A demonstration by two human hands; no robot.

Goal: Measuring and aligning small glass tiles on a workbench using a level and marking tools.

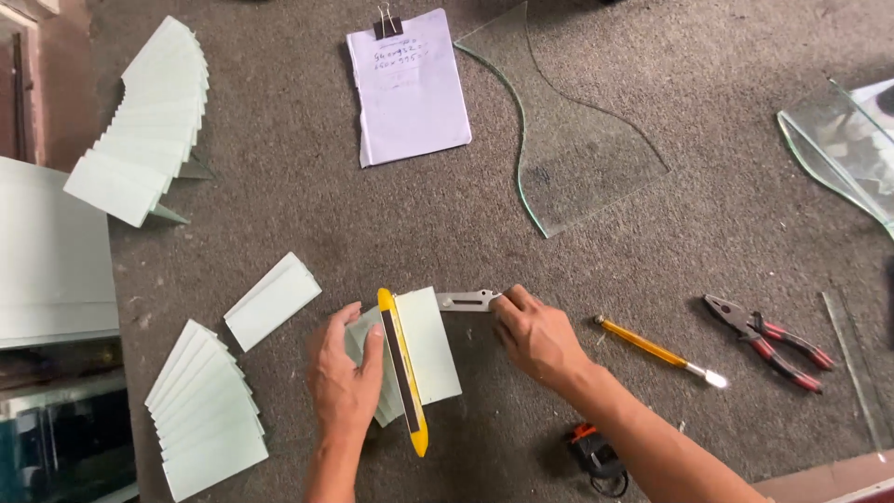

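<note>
My left hand (pixel 345 373) presses flat on a small stack of pale green glass rectangles (pixel 430 345) lying on grey felt, its fingers against a yellow and black straightedge (pixel 402 371) laid across the stack. My right hand (pixel 533 333) grips the end of a flat silver metal tool (pixel 466 300) at the stack's upper right corner. A yellow-handled glass cutter (pixel 659 351) lies just right of that hand.
Fanned piles of cut glass pieces lie at the lower left (pixel 207 410) and upper left (pixel 147 126), with a loose pair (pixel 272 300) between. A clipped paper pad (pixel 410 86), curved glass offcuts (pixel 582 154), red-handled pliers (pixel 768 340) and a tape measure (pixel 596 456) surround the hands.
</note>
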